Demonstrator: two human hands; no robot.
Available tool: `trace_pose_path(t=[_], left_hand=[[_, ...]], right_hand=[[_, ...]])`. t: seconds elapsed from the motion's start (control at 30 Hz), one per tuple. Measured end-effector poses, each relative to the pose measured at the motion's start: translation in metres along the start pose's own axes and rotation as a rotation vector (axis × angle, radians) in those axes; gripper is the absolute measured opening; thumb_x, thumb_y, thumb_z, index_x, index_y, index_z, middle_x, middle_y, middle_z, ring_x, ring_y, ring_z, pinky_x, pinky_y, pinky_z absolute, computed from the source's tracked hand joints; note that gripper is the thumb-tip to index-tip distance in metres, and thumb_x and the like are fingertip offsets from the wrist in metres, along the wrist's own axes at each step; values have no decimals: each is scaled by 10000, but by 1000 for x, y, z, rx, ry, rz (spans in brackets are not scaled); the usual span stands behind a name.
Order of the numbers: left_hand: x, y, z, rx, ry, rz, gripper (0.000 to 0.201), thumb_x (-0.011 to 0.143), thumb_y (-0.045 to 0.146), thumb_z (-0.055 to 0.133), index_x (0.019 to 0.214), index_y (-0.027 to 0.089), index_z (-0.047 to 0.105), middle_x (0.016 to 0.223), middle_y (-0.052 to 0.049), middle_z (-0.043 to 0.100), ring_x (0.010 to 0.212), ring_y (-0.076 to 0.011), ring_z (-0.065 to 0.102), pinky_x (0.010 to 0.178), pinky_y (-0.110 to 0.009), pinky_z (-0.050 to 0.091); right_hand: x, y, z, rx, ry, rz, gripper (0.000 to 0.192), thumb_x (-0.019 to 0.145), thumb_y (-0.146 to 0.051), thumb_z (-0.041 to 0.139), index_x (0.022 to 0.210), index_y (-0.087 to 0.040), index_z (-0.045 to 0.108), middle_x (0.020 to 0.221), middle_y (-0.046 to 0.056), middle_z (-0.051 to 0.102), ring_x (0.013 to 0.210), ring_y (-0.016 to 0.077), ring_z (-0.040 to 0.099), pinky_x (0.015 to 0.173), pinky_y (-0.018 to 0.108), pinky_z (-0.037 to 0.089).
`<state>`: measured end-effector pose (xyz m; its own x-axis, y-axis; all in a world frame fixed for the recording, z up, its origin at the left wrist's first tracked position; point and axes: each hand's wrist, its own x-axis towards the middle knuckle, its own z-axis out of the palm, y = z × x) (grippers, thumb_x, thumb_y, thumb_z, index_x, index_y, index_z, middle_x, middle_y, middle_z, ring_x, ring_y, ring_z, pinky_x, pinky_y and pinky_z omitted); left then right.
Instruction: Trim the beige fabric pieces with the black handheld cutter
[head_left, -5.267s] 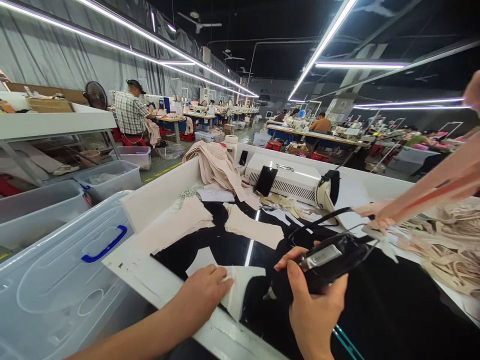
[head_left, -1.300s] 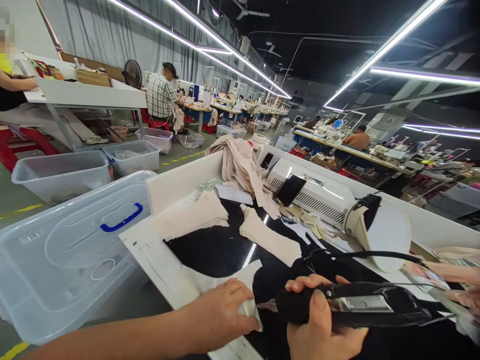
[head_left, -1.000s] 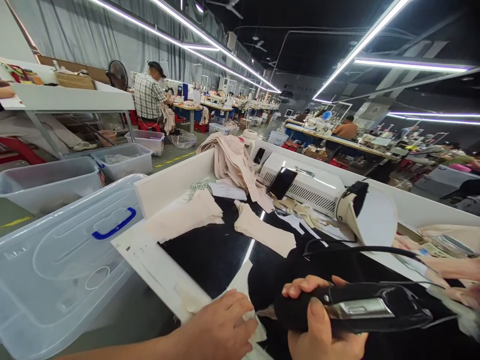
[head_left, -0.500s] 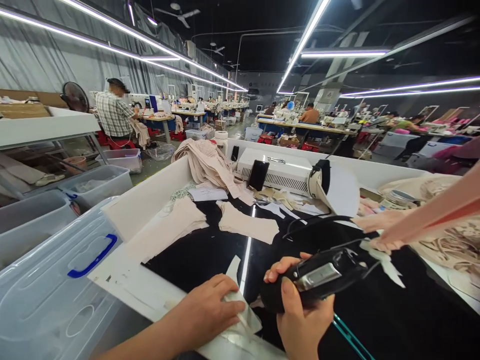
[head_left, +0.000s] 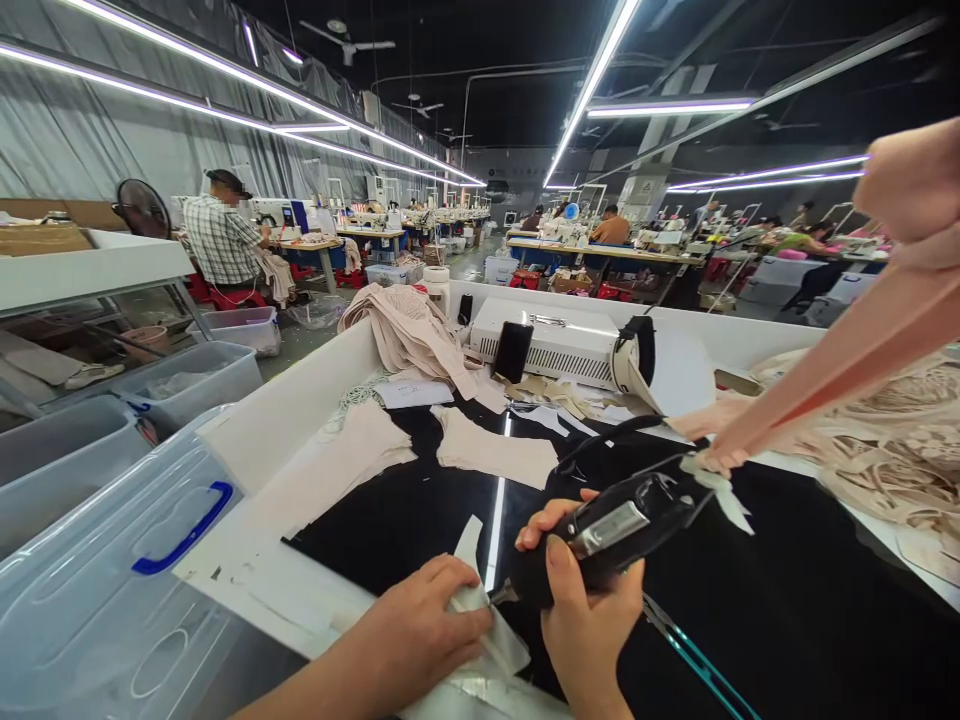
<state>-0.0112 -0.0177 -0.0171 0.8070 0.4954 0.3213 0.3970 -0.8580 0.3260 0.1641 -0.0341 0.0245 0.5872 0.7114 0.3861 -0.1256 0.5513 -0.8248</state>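
Observation:
My left hand (head_left: 424,625) presses a small pale fabric piece (head_left: 487,640) flat on the glossy black table top (head_left: 405,515), near the front edge. My right hand (head_left: 585,625) is closed around a black hand-held cutting tool (head_left: 619,525) with a silver plate on its side. Its metal tip touches the fabric piece right next to my left fingers. A black cable (head_left: 600,445) runs from the tool toward the back of the table.
A co-worker's hand (head_left: 911,180) at upper right lifts a pink strap (head_left: 832,370) over the table. Beige cut pieces (head_left: 495,450), a fabric heap (head_left: 409,330) and a white machine (head_left: 559,345) lie behind. Clear plastic bins (head_left: 112,590) stand at left.
The co-worker's hand has risen at right, pulling the pink strap up and taut. My two hands stay on the fabric piece, the tool tip now touching it.

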Motion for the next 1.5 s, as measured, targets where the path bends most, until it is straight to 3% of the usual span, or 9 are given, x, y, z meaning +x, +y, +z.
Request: trace_pose_path(t=[0.33,0.63,0.7,0.8,0.97,1.1,1.5], left_hand=[[-2,-1,3,-34,-2,-30,268,916,173,743,1167,221,664,1249,-111,578,1122,-264,612,968,-358,574],[-3,11,3,-13,76,-23,222,959,217,689,1171,199,628,1201,-117,612,1045,-242,627,924,-337,588],[0,11,-2,2,94,-15,119,1016,222,608,1126,181,627,1185,-120,630,1077,-239,631,973,-345,575],[11,2,-12,13,107,32,134,1057,181,505,1093,152,631,1151,-123,652,1121,-237,630,1100,-404,509],[30,-27,-18,-97,-18,170,214,1068,152,452,1094,139,664,1117,-95,684,1071,-197,653,999,-294,551],[28,-42,-18,-113,-39,157,231,1079,190,466,1145,149,684,1135,-91,697,1035,-191,674,939,-282,566],[18,-52,-28,-56,-176,245,269,1042,321,604,1277,206,664,1277,-123,638,1118,-243,653,991,-327,543]], right_hand=[[4,4,9,-6,37,0,388,871,-259,771,1181,-275,538,843,-48,662,670,134,653,681,326,578],[3,5,8,-38,10,-7,356,887,-266,763,1166,-269,542,848,-39,672,648,128,653,652,301,572],[3,4,7,-33,14,-1,397,875,-268,772,1192,-270,534,839,-40,673,648,133,657,643,301,569],[2,4,5,-24,13,-1,405,869,-270,773,1193,-270,530,841,-36,674,661,139,662,636,301,572],[1,6,5,-12,0,-21,401,860,-269,776,1177,-269,529,841,-29,682,636,141,658,614,313,588],[1,6,2,-3,-7,-32,398,868,-250,770,1187,-265,531,837,-27,684,639,141,667,608,303,587],[-1,6,1,-16,11,-39,404,872,-244,770,1204,-271,542,840,-30,677,648,144,666,645,320,588]])
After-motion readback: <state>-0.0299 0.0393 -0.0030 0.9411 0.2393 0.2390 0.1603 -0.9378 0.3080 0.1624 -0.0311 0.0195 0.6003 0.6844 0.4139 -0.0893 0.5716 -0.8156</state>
